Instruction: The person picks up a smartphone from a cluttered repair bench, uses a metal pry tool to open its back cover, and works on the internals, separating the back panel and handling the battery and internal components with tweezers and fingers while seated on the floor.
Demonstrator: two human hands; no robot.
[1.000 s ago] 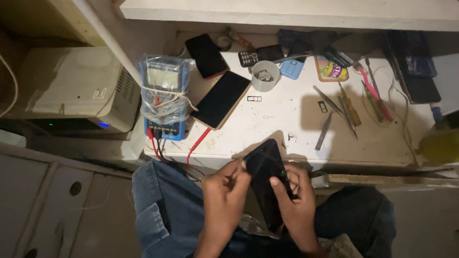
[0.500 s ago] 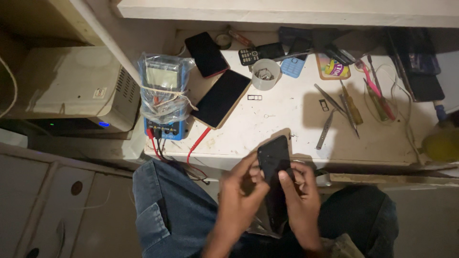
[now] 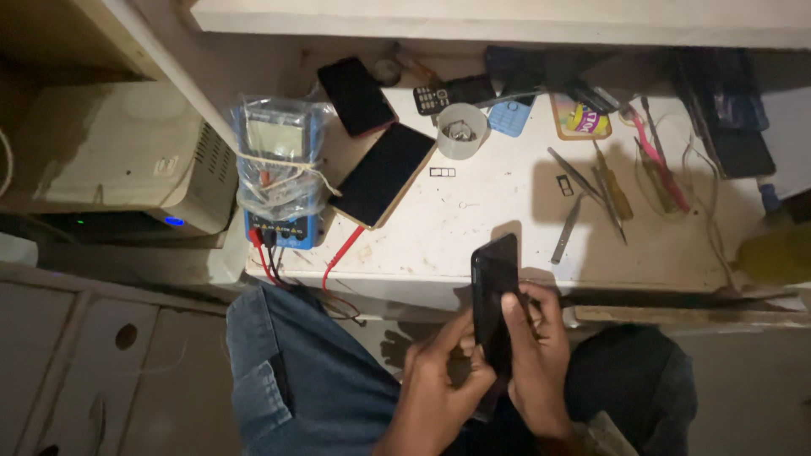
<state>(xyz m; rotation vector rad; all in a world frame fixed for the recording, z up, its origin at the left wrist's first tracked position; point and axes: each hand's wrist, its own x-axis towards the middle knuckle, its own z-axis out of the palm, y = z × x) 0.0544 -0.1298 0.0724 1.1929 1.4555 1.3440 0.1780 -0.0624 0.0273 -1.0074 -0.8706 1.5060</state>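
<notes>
Together we hold the black smartphone [image 3: 494, 291] above the desk [image 3: 498, 215].
Both grips clasp it: left hand [image 3: 439, 380] at seven o'clock, right hand [image 3: 536, 355] nearer; long axis toward twelve.

- I see a black phone [image 3: 495, 295] in my hands.
- My jeans [image 3: 312, 380] are blue.
- The worktop [image 3: 490, 211] is white and stained.
- The meter [image 3: 279, 169] is blue with red leads [image 3: 338, 253].
- The cup [image 3: 461, 131] is white.

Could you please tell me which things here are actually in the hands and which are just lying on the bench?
In hand:
- dark phone, gripped by the left hand and right hand

Lying about:
- two phones
- multimeter in plastic wrap
- small white cup
- tweezers
- screwdrivers
- white workbench
</notes>
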